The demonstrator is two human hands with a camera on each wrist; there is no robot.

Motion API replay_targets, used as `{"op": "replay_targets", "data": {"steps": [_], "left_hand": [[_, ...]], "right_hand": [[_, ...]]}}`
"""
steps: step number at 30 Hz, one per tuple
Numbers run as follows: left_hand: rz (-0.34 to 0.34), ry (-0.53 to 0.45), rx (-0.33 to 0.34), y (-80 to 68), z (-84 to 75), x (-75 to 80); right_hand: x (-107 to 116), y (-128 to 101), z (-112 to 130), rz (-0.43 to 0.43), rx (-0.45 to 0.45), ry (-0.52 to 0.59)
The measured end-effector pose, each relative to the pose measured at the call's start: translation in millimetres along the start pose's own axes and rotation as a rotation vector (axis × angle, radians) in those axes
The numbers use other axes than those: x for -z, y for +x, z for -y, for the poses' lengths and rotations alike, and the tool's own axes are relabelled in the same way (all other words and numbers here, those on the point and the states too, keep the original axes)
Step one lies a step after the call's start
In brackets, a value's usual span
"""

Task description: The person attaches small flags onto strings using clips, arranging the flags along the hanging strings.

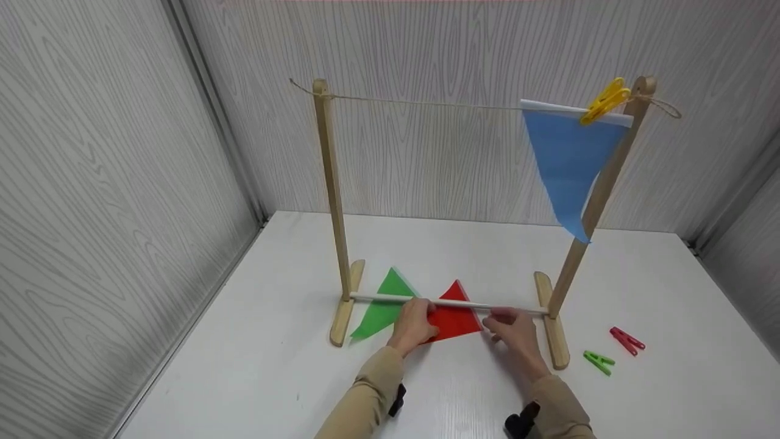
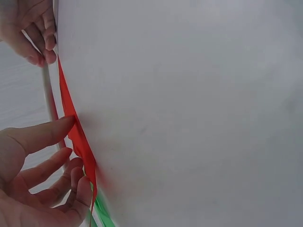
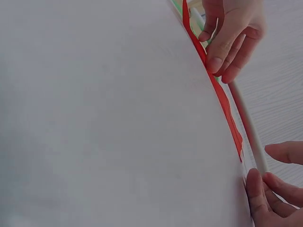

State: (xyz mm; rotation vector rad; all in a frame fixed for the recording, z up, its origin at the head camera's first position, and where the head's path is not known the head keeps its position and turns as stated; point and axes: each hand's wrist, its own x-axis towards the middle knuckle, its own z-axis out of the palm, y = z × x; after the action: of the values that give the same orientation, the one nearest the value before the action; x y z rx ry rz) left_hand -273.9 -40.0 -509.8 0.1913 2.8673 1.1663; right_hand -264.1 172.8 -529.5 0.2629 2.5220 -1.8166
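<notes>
A red pennant flag point(image 1: 454, 320) lies under a white crossbar point(image 1: 451, 302), its white-hemmed edge on the right. My left hand point(image 1: 414, 323) reaches onto its left part. In the left wrist view, the thumb point(image 2: 64, 127) and bent fingers touch the red cloth, spread apart with cloth showing between them. My right hand point(image 1: 515, 332) is at the flag's near right corner, beside the crossbar; its thumb and index finger stand apart. Contact with the hem there is unclear. A green pennant flag point(image 1: 376, 317) lies left of the red one, partly under the crossbar.
Two wooden posts point(image 1: 331, 183) on feet carry a thin string point(image 1: 426, 103). From its right end hangs a blue flag point(image 1: 563, 155) in a yellow clothespin point(image 1: 606, 102). A red clothespin point(image 1: 626, 340) and a green clothespin point(image 1: 599, 361) lie right of the stand.
</notes>
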Motion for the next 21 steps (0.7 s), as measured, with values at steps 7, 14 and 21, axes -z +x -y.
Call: {"op": "replay_targets", "data": {"steps": [7,14,21], "left_hand": [[0.014,0.013,-0.025,2.9,2.3,1.9],[0.034,-0.049,-0.002,4.6,5.2,2.8],[0.049,-0.087,0.038,3.0,6.5,1.9]], "right_hand": [[0.3,1.8,2.1,0.018,0.049,-0.045],[-2.6,4.1,4.4,0.050,0.034,-0.088],[-6.5,3.0,6.8,0.077,0.016,-0.134]]}}
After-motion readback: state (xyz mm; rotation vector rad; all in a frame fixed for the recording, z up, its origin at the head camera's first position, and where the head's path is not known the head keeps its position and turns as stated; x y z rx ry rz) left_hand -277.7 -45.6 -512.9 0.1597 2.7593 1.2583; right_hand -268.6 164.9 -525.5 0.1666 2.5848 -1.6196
